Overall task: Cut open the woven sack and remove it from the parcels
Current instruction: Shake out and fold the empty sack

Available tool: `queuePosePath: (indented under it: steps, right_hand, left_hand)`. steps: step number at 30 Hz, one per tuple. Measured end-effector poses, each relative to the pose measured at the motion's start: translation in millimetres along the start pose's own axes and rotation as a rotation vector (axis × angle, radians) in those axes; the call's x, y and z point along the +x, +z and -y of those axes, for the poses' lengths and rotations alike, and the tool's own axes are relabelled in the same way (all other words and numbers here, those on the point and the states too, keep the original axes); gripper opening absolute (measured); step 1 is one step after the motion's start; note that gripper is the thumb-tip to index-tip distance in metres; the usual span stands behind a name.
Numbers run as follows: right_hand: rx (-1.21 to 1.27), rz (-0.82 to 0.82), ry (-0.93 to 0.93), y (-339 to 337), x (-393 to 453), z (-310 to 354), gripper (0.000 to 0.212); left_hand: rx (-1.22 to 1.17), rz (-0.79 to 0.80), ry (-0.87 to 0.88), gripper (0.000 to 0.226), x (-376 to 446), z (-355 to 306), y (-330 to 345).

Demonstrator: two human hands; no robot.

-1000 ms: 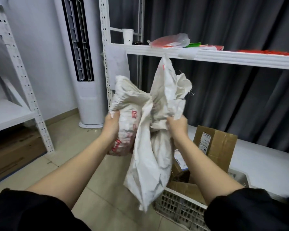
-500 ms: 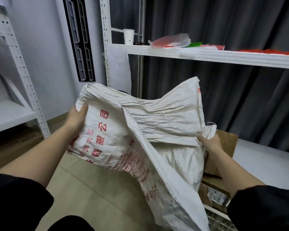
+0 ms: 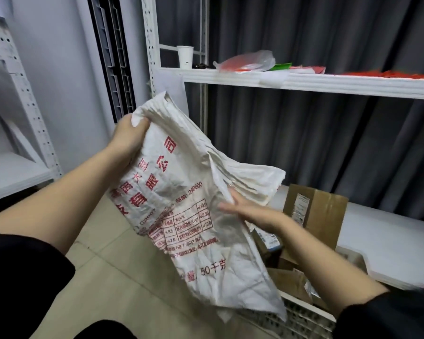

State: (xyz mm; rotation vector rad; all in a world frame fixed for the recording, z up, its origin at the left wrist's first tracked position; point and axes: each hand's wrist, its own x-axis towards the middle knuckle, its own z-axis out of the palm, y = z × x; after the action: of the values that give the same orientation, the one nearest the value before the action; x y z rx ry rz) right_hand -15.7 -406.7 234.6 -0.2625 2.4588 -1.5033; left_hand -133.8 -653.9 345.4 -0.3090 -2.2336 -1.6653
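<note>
The empty white woven sack [image 3: 191, 216] with red print hangs in the air in front of me, folded over on itself. My left hand [image 3: 129, 139] grips its upper left corner. My right hand [image 3: 250, 211] lies flat against the sack's right fold with the fingers stretched out; whether it pinches the cloth I cannot tell. Behind the sack, at lower right, cardboard parcels [image 3: 313, 211] stand in a white slatted plastic crate [image 3: 301, 319], partly hidden by the sack and my right arm.
A white metal shelf [image 3: 304, 80] runs across at head height, with a paper cup [image 3: 185, 56] and a plastic bag [image 3: 245, 61] on it. A lower white shelf board [image 3: 387, 241] lies behind the crate. Another rack [image 3: 15, 167] stands left. Beige tiled floor [image 3: 113, 277] below.
The sack has gone from spread wide between both hands to folded narrower. My left hand rose and moved inward; my right hand moved left and flattened onto the sack.
</note>
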Motion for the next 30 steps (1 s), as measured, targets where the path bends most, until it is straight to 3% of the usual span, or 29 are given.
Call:
queuePosePath:
  steps: [2,4,7,9,10,11,13,15,17,20,23,26,28,30]
  right_hand:
    - [-0.242,-0.026,-0.05,20,10,-4,0.09]
    - [-0.41,-0.131,-0.025,7,15,-17,0.06]
    - [-0.391,-0.504,0.045,-39,4,-24,0.011]
    - [-0.514,-0.789,0.07,-54,-1,-22,0.011]
    - [-0.64,-0.8,0.114,-55,0,-20,0.01]
    - [-0.758,-0.728,0.166,-53,5,-20,0.017]
    - [-0.774,-0.552,0.241,-47,16,-24,0.06]
    - [-0.499,-0.469,0.15,-40,21,-20,0.097]
    - [-0.268,-0.429,-0.012,-32,27,-14,0.112]
    - [-0.085,-0.4,-0.107,-21,30,-6,0.126]
    - [0.036,-0.269,-0.085,-19,32,0,0.137]
    - [0.04,-0.029,-0.064,-11,35,5,0.138]
    - [0.117,0.121,-0.034,1,36,9,0.125]
    - [0.162,0.214,-0.036,13,34,15,0.097]
  left_hand:
    - [0.01,-0.015,0.023,0.021,0,-3,0]
    - [0.0,0.021,0.051,0.028,1,-4,-7]
    - [0.075,0.1,0.084,0.026,2,-4,-29]
    - [0.131,0.159,0.091,0.026,3,-4,-39]
    - [0.13,0.189,0.087,0.024,3,-5,-42]
    - [0.11,0.22,0.075,0.021,0,-9,-44]
    - [0.043,0.278,0.024,0.012,-2,-14,-42]
    - [0.008,0.346,0.003,0.006,-6,-19,-38]
    - [-0.055,0.432,-0.038,0.005,-10,-25,-37]
    - [-0.156,0.58,-0.104,0.067,-13,-30,-42]
    - [-0.27,0.669,-0.145,0.091,-16,-30,-48]
    - [-0.369,0.724,-0.197,0.083,-25,-35,-46]
    - [-0.457,0.763,-0.217,0.07,-31,-38,-43]
    - [-0.529,0.783,-0.218,0.063,-35,-42,-41]
